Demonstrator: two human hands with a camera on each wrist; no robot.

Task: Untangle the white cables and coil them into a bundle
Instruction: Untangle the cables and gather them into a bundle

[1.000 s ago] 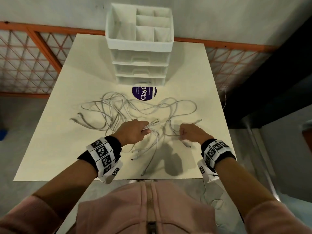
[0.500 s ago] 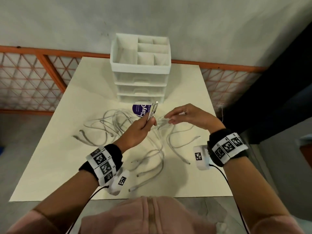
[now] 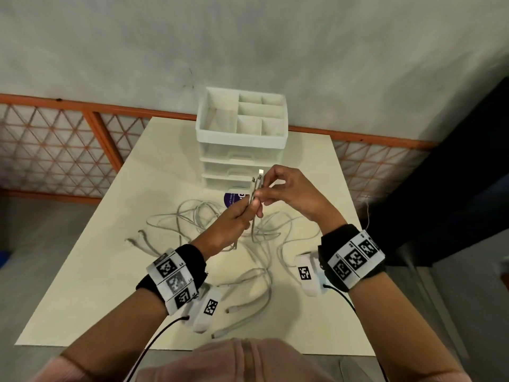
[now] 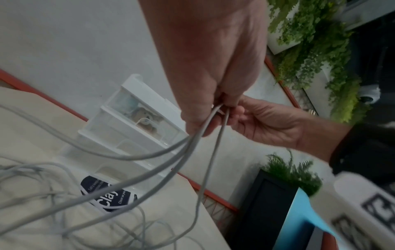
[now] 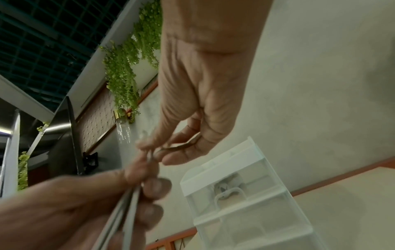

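Observation:
Several white cables point(image 3: 209, 224) lie tangled on the cream table point(image 3: 82, 271). My left hand point(image 3: 237, 216) is raised above the table and grips a few cable ends point(image 3: 254, 186) upright in its curled fingers; their strands point(image 4: 188, 150) hang down from it to the tangle. My right hand point(image 3: 278, 188) meets the left one and pinches the tops of those same ends between thumb and forefinger. In the right wrist view the pinch point(image 5: 153, 148) sits just above the left hand's fingers point(image 5: 153, 187). More loose cable loops point(image 3: 248, 293) lie at the table's near edge.
A white drawer organiser point(image 3: 242, 139) with an open compartment top stands at the back of the table, a purple round sticker point(image 3: 232, 199) in front of it. An orange-framed mesh railing point(image 3: 55, 161) and a grey wall run behind. Dark furniture stands to the right.
Both hands rose from the table with cable ends. The right hand came over to the left, and now pinches the ends that the left hand holds up.

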